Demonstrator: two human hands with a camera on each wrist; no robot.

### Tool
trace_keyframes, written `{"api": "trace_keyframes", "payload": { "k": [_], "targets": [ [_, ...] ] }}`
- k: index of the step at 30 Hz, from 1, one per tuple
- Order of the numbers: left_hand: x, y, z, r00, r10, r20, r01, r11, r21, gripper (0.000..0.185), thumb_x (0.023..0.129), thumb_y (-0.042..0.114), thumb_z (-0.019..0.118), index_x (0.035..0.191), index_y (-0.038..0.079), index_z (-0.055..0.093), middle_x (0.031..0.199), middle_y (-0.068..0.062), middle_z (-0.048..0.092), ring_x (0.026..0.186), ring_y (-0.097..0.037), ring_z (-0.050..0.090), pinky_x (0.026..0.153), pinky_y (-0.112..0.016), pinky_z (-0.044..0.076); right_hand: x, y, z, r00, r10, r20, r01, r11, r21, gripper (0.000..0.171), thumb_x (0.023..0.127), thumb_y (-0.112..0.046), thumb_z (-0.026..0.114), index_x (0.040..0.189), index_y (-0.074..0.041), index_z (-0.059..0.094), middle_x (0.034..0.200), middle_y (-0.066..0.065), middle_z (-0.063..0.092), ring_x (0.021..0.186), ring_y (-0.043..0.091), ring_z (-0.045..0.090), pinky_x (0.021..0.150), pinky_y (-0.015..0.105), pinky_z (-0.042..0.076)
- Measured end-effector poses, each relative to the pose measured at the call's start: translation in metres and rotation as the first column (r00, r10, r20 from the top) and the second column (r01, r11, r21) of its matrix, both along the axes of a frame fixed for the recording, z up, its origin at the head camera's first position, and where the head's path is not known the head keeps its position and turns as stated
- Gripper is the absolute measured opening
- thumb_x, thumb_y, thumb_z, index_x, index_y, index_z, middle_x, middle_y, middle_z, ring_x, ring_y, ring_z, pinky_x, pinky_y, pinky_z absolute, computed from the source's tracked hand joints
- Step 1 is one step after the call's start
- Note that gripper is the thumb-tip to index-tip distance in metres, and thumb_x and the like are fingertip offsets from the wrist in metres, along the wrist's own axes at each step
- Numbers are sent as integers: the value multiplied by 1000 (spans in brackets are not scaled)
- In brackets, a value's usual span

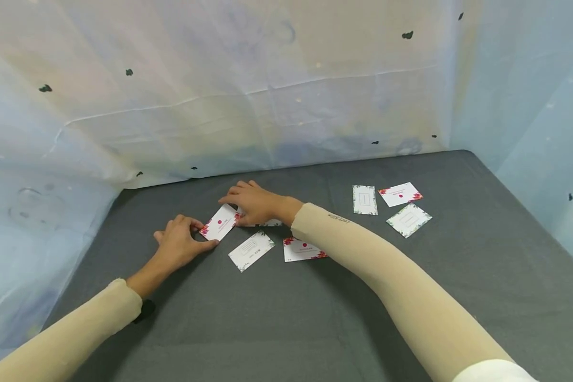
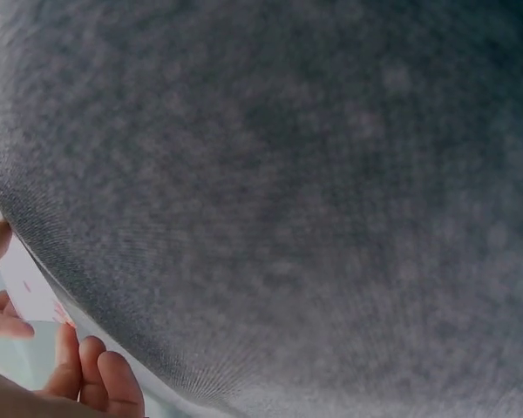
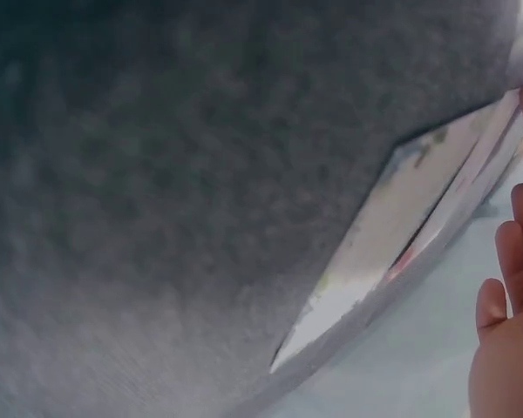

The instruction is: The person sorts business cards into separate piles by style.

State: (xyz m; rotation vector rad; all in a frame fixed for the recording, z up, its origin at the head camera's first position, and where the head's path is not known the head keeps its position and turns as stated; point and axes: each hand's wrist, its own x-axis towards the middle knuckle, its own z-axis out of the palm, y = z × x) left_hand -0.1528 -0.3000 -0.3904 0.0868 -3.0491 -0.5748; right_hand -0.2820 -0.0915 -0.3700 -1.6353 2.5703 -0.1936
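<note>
Several small white cards lie on a grey cloth-covered table. My left hand pinches the lower corner of a red-dot card between thumb and fingers. Just right of it, my right hand lies flat with its fingers stretched out over another card, its fingertips at the red-dot card's top edge. In the left wrist view only the card's edge and my fingers show at the lower left. The right wrist view shows overlapping card edges beside my fingers.
A green-cornered card and a red floral card lie just in front of my hands. Three more cards lie to the right. Pale sheeting walls the table at the back and both sides.
</note>
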Motion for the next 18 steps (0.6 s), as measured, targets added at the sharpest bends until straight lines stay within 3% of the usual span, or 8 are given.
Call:
{"api": "trace_keyframes", "payload": {
  "k": [10, 18],
  "targets": [
    [1, 2, 3, 998, -18, -55, 18, 1000, 6, 62, 78, 44, 83, 119, 4, 61, 113, -18, 58, 104, -35, 50, 80, -57, 23, -2, 5, 20, 1000, -1, 5, 1, 1000, -12, 67, 89, -49, 71, 146, -23, 50, 143, -1, 51, 137, 19, 39, 115, 45, 26],
    [1, 4, 4, 992, -74, -101, 76, 997, 21, 57, 80, 35, 81, 125, 5, 63, 120, -19, 56, 110, -37, 46, 83, -58, 23, 3, 18, 17, 1000, -21, 19, 21, 999, -30, 63, 90, -53, 68, 142, -22, 54, 140, -2, 53, 134, 19, 42, 114, 46, 26]
  ]
}}
